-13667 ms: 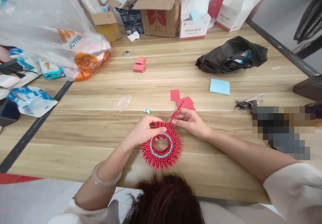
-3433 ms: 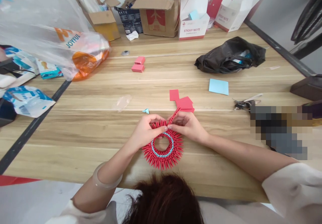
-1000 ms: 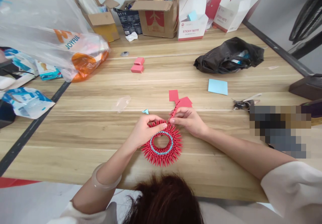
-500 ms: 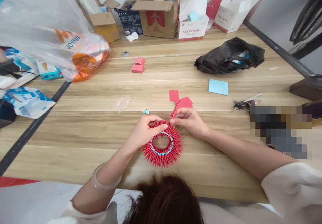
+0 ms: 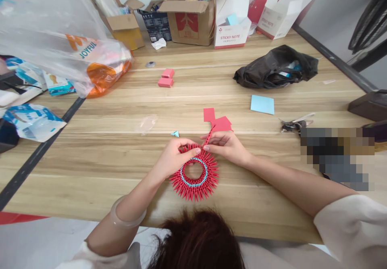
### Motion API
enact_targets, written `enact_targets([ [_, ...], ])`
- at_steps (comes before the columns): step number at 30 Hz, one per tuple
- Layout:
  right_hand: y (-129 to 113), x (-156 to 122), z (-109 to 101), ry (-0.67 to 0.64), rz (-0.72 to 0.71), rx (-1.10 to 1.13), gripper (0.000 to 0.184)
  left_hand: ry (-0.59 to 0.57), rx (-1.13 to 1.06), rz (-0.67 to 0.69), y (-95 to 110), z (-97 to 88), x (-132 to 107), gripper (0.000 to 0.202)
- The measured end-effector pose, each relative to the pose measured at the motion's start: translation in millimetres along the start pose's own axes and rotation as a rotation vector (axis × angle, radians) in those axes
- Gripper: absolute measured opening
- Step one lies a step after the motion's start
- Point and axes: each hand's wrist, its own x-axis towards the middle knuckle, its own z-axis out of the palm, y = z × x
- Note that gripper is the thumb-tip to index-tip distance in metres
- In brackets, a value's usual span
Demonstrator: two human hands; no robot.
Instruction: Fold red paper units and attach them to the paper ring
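Observation:
A red ring of folded paper pieces (image 5: 195,191), with a light blue band around its inner side, lies on the table. My left hand (image 5: 178,154) grips its far left rim, thumb on top and fingers behind. At the far rim my right hand (image 5: 228,147) pinches the near end of a red strip of linked folded pieces (image 5: 209,135), which slants away from the ring. Whether strip and ring are joined is hidden by the fingertips. Red paper sheets (image 5: 222,124) lie just beyond the right hand. A small light blue folded piece (image 5: 175,133) rests beyond the left hand.
Two red paper stacks (image 5: 165,82) and a light blue pad (image 5: 262,104) lie farther back. A black plastic bag (image 5: 275,69) sits at the right, keys (image 5: 292,126) nearer. Cardboard boxes (image 5: 193,27) line the wall; a clear plastic bag (image 5: 105,67) is at the left.
The ring has shifted very slightly to the left. The right hand's fingers have moved a little at the strip's near end, and the strip has tilted slightly. Both hands keep their hold.

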Motion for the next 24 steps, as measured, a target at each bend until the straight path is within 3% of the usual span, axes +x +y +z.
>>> enact_targets([
  [8, -2, 1, 0, 0.016, 0.061, -0.054, 0.024, -0.023, -0.053, -0.028, 2, 0.6, -2, 0.030],
  [11, -2, 0, 1, 0.021, 0.069, -0.072, 0.025, 0.003, -0.042, 0.005, 2, 1.5, -2, 0.025],
  [24, 9, -8, 12, 0.054, -0.117, -0.208, 0.023, 0.065, -0.002, 0.053, 1, 5.1, -3, 0.024],
])
